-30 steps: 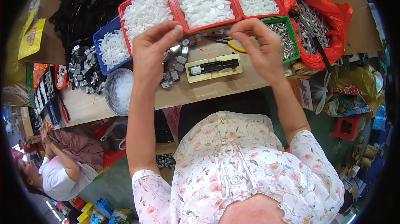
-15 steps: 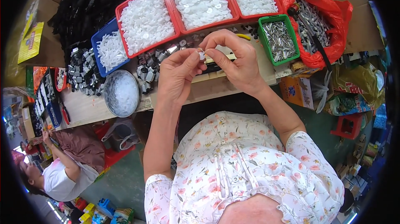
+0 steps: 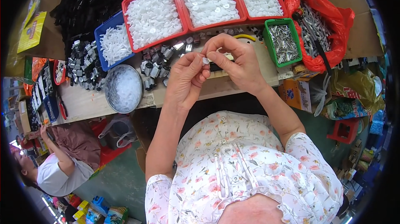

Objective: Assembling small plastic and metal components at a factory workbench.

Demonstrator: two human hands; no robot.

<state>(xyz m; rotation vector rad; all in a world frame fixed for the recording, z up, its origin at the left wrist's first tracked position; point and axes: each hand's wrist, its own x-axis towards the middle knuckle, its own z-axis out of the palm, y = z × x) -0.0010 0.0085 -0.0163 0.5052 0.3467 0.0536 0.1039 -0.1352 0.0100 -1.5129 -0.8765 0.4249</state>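
Note:
Both hands meet above the front of the workbench, fingertips almost touching. A small white plastic piece [image 3: 205,60] shows between them. My left hand [image 3: 186,78] is closed in a pinch against it, with the other fingers curled. My right hand [image 3: 241,65] pinches from the other side with thumb and forefinger; its fingers hide what else may be there. Beyond the hands stand red trays [image 3: 183,10] of white plastic parts. Dark and silvery small parts [image 3: 155,69] lie loose to the left of my left hand.
A metal bowl [image 3: 139,83] of white pieces sits at the bench's front left, by a blue tray [image 3: 98,42]. On the right are a green box [image 3: 267,42] of metal pins and a red bag [image 3: 346,20]. Another person [image 3: 58,176] works at the far left.
My hands stay pinched together, their fingers shifting slightly around the white piece. The bench has slid a little right in the picture. At the left, the other person's arm has moved slightly.

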